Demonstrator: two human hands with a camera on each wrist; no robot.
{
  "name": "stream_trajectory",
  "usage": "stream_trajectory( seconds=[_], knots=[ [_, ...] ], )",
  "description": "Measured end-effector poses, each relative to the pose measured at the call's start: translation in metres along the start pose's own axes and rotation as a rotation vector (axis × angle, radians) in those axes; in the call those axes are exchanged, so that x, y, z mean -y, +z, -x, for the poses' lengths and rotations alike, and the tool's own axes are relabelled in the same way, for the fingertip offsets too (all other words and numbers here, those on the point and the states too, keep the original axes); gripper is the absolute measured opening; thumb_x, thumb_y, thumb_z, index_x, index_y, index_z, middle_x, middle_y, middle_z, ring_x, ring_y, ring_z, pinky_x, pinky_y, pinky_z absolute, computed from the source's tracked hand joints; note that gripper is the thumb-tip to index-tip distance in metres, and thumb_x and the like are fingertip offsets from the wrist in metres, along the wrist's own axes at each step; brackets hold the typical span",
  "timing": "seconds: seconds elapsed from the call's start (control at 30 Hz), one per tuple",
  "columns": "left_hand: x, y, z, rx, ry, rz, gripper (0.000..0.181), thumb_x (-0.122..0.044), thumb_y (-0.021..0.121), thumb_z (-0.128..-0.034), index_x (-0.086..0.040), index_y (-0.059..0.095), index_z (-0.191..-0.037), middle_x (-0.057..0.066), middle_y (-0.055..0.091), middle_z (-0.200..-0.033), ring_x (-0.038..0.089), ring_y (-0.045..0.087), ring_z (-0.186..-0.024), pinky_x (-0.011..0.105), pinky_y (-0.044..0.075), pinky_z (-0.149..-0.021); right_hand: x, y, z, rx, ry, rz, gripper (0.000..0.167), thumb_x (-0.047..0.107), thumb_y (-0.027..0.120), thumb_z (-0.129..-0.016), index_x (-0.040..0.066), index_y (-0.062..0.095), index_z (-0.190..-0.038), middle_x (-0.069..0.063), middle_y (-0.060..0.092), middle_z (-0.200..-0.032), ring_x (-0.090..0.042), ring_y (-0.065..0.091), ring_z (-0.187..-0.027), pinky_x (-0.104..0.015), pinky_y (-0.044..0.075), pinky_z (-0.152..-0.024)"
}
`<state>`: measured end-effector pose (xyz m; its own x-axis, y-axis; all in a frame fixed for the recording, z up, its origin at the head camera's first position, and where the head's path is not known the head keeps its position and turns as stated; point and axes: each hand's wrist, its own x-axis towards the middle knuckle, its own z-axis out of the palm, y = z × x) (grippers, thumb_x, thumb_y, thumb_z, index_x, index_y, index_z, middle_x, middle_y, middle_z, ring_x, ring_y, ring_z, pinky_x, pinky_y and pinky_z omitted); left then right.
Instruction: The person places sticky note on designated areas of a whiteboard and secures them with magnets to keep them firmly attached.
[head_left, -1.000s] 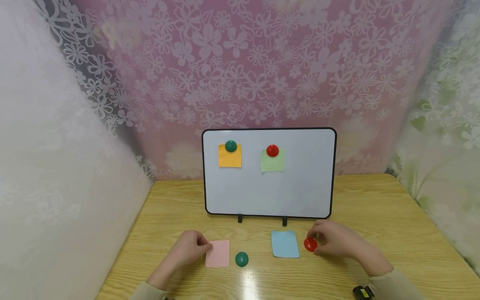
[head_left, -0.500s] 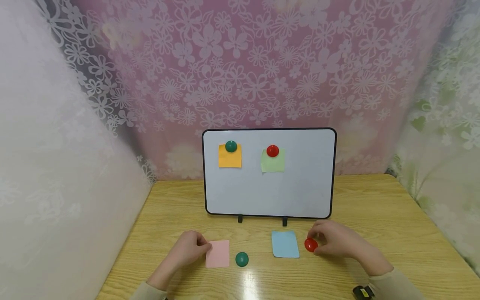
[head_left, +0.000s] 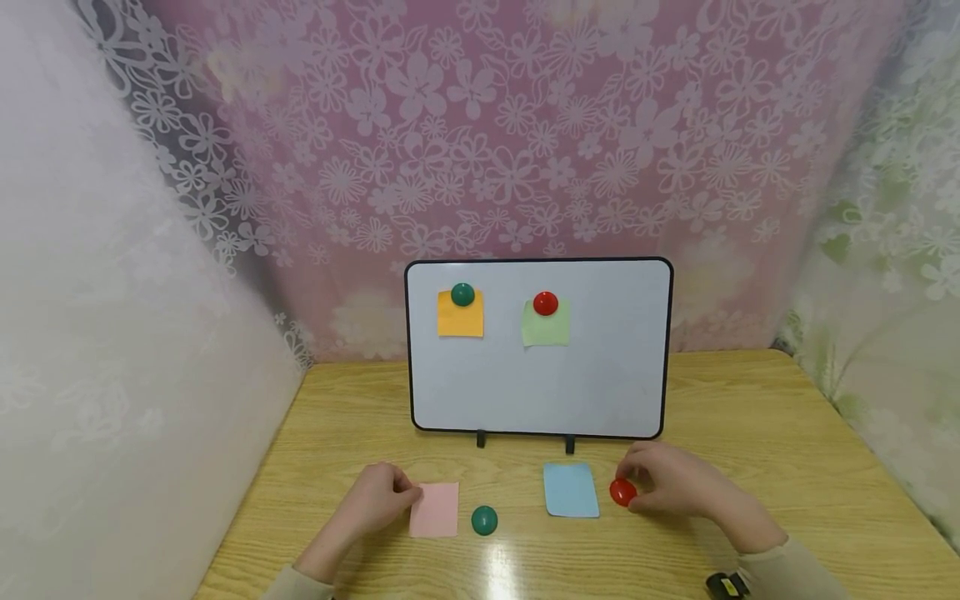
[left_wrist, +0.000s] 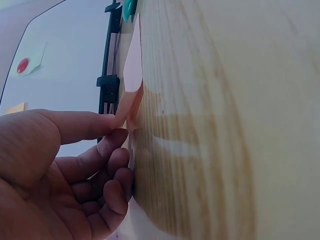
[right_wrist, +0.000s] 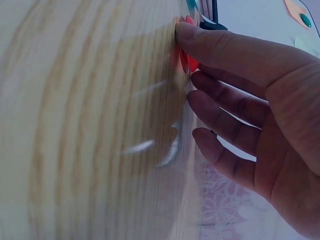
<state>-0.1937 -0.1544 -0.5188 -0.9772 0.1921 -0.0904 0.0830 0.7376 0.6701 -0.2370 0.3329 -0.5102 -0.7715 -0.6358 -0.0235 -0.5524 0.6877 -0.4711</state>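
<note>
At the left, my left hand pinches the left edge of a pink sticky note between thumb and index finger. The left wrist view shows that edge of the note bent up off the table, other fingers curled beneath. Over on the right, my right hand has thumb and fingertips around a round red magnet at table level. The right wrist view has the thumb against this red magnet, partly hiding it. Between the hands lie a green magnet and a blue sticky note.
Behind the notes a black-framed whiteboard stands upright on small black feet. It bears an orange note under a green magnet and a light green note under a red magnet. Floral curtains surround the wooden table.
</note>
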Motion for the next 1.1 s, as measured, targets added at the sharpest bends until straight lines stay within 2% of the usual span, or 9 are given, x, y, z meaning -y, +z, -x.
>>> stream_trajectory(
  seconds=[0.53, 0.8, 1.1],
  knots=[
    [0.0013, 0.0020, -0.0024, -0.084, -0.021, -0.012, 0.022, -0.018, 0.079, -0.0952, -0.012, 0.073, -0.075, -0.006, 0.059, -0.066, 0.010, 0.048, -0.056, 0.026, 0.041, -0.051, -0.0018, -0.0002, 0.0006, -0.004, -0.015, 0.008, 0.028, 0.030, 0.093, -0.084, 0.019, 0.078, -0.106, 0.012, 0.065, -0.103, -0.006, 0.058, -0.085, -0.032, 0.055, -0.074],
    [-0.0024, -0.0020, 0.0005, -0.098, -0.025, 0.005, 0.020, -0.017, 0.079, -0.0950, -0.010, 0.074, -0.077, -0.004, 0.059, -0.067, 0.012, 0.050, -0.058, 0.028, 0.042, -0.052, -0.0048, 0.0003, 0.0011, -0.010, -0.006, 0.008, 0.028, 0.032, 0.093, -0.085, 0.021, 0.078, -0.106, 0.013, 0.064, -0.102, -0.005, 0.057, -0.085, -0.032, 0.055, -0.074],
    [0.0012, -0.0011, -0.0002, -0.111, -0.056, 0.023, 0.016, -0.016, 0.080, -0.0947, -0.009, 0.075, -0.081, -0.003, 0.063, -0.072, 0.014, 0.054, -0.062, 0.029, 0.046, -0.054, -0.0042, -0.0007, 0.0019, -0.008, -0.007, -0.007, 0.029, 0.034, 0.092, -0.085, 0.020, 0.078, -0.106, 0.013, 0.066, -0.102, -0.006, 0.058, -0.086, -0.033, 0.055, -0.074]
  ],
)
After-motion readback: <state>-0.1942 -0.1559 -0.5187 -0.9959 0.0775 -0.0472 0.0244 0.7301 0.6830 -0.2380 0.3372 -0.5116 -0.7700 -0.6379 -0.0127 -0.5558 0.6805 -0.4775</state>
